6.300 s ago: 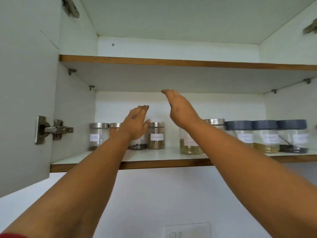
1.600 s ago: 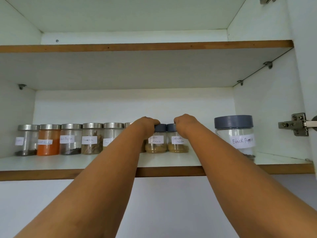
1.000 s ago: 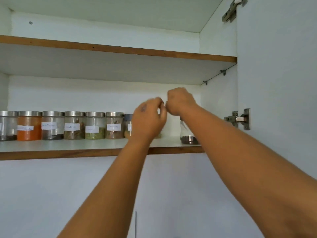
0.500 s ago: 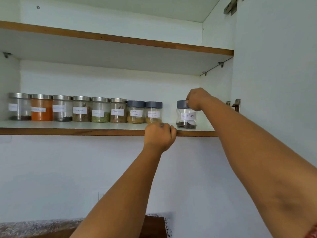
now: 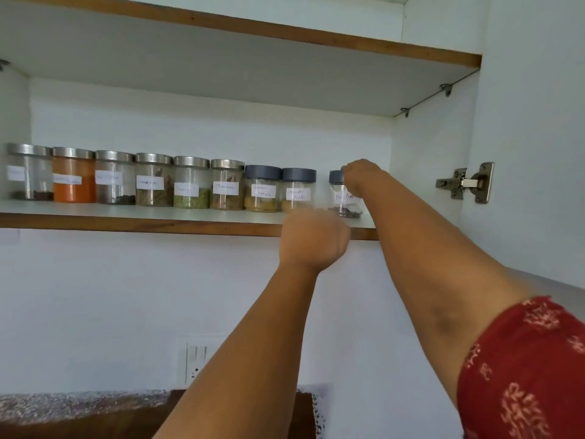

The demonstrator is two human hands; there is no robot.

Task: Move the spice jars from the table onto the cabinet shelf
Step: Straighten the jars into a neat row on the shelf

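- White cabinet interior (image 5: 202, 122) with brown-edged white upper shelf (image 5: 221, 58), evenly lit.
- Open white cabinet door (image 5: 538, 122) at right, carrying a silver metal hinge (image 5: 465, 182).
- White wall (image 5: 95, 296) below, with a white switch plate (image 5: 196, 359).
- Speckled grey table (image 5: 63, 403) at bottom left.
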